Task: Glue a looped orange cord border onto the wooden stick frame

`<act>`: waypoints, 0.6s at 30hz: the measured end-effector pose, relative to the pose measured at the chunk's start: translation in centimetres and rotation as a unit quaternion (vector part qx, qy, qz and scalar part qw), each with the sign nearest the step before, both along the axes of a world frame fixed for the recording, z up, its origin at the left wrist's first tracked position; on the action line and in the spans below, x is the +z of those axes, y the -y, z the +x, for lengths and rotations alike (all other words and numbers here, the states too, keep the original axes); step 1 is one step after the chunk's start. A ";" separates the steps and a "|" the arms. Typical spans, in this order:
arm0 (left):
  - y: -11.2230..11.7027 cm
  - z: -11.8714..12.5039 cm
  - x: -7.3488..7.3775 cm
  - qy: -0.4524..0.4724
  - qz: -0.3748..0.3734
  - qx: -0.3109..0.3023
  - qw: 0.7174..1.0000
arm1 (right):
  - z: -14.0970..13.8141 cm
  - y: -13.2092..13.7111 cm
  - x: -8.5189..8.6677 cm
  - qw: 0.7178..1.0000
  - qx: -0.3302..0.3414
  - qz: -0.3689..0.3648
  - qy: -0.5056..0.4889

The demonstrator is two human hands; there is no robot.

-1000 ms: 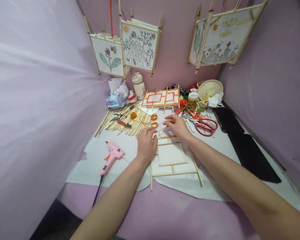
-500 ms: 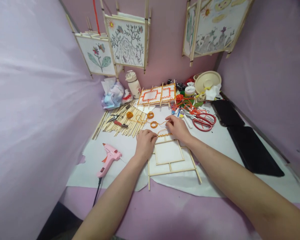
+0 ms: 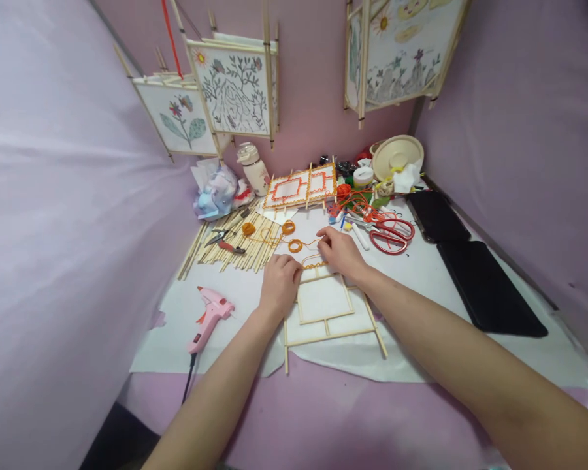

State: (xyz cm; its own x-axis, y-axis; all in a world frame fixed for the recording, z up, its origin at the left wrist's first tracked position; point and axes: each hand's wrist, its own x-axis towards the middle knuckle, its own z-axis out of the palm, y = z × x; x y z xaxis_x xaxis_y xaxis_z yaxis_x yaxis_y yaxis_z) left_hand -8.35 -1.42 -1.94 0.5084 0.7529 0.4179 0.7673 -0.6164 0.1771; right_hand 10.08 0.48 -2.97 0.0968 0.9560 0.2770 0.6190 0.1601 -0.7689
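Note:
A frame of thin wooden sticks (image 3: 330, 339) lies on the white-covered table in front of me, a smaller stick rectangle inside it. Wavy orange cord (image 3: 315, 266) runs along its far stick. My left hand (image 3: 280, 282) is closed at the far left corner, fingertips pinching the cord against the stick. Just above the far stick, my right hand (image 3: 340, 251) is closed in a pinch on the orange cord, its strand leading left toward an orange coil (image 3: 294, 245). Another coil (image 3: 288, 227) and a small orange ball (image 3: 248, 228) lie beyond. My right wrist hides the far right corner.
A pink glue gun (image 3: 210, 316) lies left, near loose sticks (image 3: 247, 251) with pruning shears (image 3: 225, 241). Red-handled scissors (image 3: 392, 235) and tangled red cord (image 3: 367, 207) are at right, beside black flat objects (image 3: 490, 287). A decorated panel (image 3: 298, 189) and a bottle (image 3: 253, 168) stand behind.
The camera view has turned slightly, so the scene sits a little further left. Both hands keep nearly the same pinched hold at the frame's far edge.

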 end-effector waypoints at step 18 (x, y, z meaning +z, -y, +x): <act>7.4 -15.4 1.9 -0.115 -0.142 0.393 0.901 | 0.1 -0.3 -0.3 0.999 -0.009 -0.013 -0.028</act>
